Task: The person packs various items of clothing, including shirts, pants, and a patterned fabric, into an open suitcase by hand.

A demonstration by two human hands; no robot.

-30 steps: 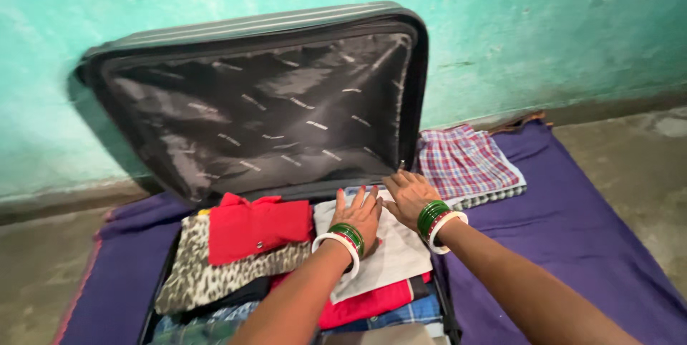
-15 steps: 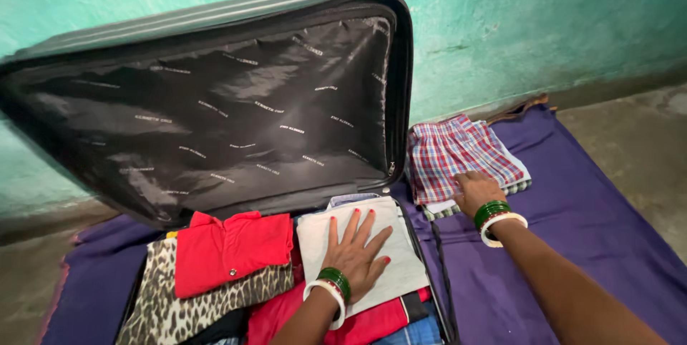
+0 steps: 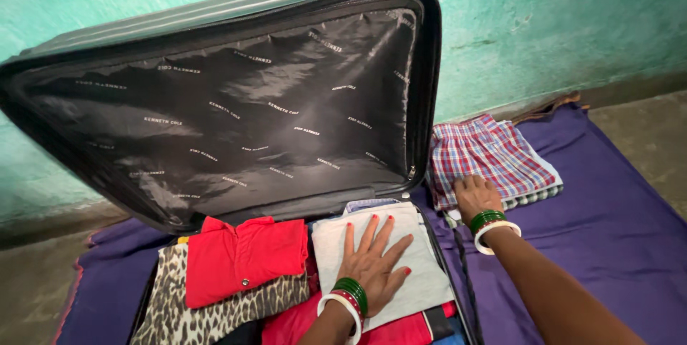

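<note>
I am packing folded clothes into the open dark hard-shell suitcase (image 3: 422, 101), and it is looking well filled: nearest me a leopard-print folded garment (image 3: 207, 309) is lying under a folded red shirt (image 3: 243, 255), with more red cloth showing at the bottom edge. Beside them, my left hand (image 3: 376, 263) is pressing flat, fingers spread wide and gripping nothing, on the folded pale grey cloth (image 3: 422, 277) on top of the right-hand pile. Outside the case, just beyond its right rim, my right hand (image 3: 476, 198) is resting palm down, fingers loosely together and not yet closed around anything, on the near edge of the folded red-and-blue checked cloth (image 3: 494, 155). That stack is sitting unpacked on the purple blanket (image 3: 601, 230). Farther back, the lined lid is leaning against the turquoise wall (image 3: 537, 23).
</note>
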